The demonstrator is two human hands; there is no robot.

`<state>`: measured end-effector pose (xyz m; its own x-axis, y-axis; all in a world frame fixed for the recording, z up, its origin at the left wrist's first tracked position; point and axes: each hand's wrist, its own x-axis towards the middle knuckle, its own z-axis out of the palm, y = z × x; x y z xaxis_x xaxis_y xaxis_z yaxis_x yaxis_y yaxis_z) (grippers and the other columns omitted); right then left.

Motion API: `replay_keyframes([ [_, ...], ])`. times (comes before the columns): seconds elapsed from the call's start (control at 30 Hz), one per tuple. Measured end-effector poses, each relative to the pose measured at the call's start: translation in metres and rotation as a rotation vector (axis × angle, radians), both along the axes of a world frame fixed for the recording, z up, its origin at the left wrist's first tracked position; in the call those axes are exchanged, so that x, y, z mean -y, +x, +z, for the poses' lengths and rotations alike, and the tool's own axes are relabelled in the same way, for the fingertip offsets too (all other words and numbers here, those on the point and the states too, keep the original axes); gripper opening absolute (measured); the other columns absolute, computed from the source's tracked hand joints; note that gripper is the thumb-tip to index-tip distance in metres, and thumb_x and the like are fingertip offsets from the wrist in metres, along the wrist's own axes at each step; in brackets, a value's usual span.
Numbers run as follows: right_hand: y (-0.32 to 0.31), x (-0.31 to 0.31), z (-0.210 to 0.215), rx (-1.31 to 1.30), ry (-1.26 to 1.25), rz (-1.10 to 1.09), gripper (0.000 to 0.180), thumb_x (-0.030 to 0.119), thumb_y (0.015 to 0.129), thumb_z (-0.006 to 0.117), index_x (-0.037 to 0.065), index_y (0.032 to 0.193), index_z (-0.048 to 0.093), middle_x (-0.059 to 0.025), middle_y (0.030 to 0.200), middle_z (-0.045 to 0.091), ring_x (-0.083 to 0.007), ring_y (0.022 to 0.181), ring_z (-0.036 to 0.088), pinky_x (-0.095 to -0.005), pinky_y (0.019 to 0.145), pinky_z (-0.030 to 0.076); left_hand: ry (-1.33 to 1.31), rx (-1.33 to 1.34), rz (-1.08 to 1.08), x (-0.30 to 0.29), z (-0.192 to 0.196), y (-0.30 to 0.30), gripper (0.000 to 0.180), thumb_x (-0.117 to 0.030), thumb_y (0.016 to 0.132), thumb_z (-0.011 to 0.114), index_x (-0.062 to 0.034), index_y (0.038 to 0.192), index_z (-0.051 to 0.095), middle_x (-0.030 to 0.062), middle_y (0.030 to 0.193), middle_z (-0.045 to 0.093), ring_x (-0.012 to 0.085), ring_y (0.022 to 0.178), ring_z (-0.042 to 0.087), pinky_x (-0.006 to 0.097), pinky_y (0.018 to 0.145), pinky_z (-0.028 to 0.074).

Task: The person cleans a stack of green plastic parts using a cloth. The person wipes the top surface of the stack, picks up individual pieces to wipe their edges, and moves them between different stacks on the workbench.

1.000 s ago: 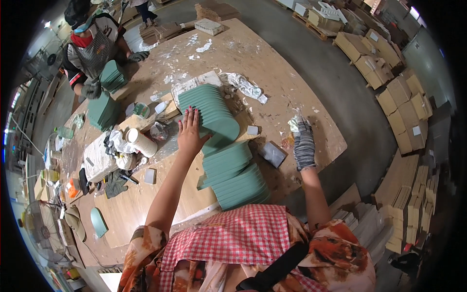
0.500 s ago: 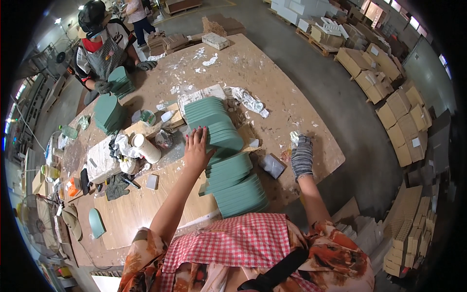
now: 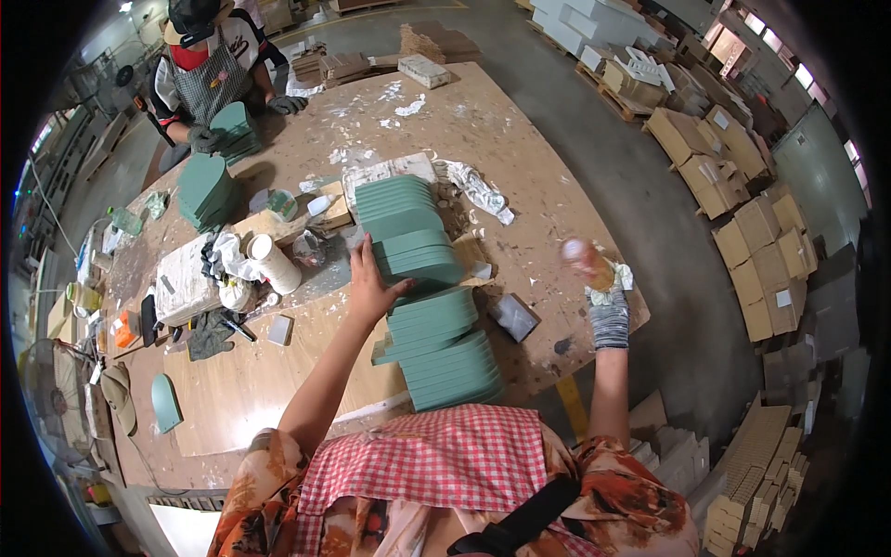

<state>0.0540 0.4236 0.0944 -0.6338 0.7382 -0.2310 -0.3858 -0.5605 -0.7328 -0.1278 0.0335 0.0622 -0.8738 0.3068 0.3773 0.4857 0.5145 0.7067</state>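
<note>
My bare left hand rests against the side of a row of green round-ended flat pieces, its fingers stretched and thumb apart. More of these green pieces lie in overlapping stacks toward me. Off to the right, my right hand, in a grey striped glove, is raised by the table's right edge. It grips a blurred reddish-tan bottle-like thing together with a crumpled white rag. The gloved fingers are partly hidden by the rag. A grey block sits between the stacks and this hand.
Across the table, a person's gloved hand touches another green stack. A second stack stands nearer. Left of my left arm are a white cup, a dark glove and a single green piece.
My right hand has lifted off the table and turned, bringing up the reddish-tan thing with the white rag. My left hand stays at the stack, its fingers now lower along the side.
</note>
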Motion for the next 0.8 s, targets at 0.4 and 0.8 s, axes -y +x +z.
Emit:
replay_keyframes([
  [0.4,0.013,0.019,0.021,0.396,1.17,-0.041,0.024,0.021,0.093,0.051,0.003,0.108,0.05,-0.0082,0.106,0.055,-0.0173,0.098,0.053,-0.0305,0.088,0.043,0.007,0.012,-0.007,0.012,-0.027,-0.007,0.114,-0.031,0.056,0.085,-0.0032,0.142,0.017,0.0207,0.125,0.04,0.0377,0.115,0.036,0.045,0.1,0.029],
  [0.8,-0.013,0.052,0.01,0.77,1.559,0.022,0.029,0.015,0.091,0.049,-0.001,0.116,0.05,-0.0163,0.11,0.056,-0.0252,0.103,0.054,-0.0356,0.094,0.042,-0.057,0.029,-0.043,0.007,-0.035,-0.011,0.111,-0.037,0.065,0.08,0.0024,0.142,0.011,0.0237,0.139,0.03,0.0394,0.121,0.034,0.044,0.103,0.028],
])
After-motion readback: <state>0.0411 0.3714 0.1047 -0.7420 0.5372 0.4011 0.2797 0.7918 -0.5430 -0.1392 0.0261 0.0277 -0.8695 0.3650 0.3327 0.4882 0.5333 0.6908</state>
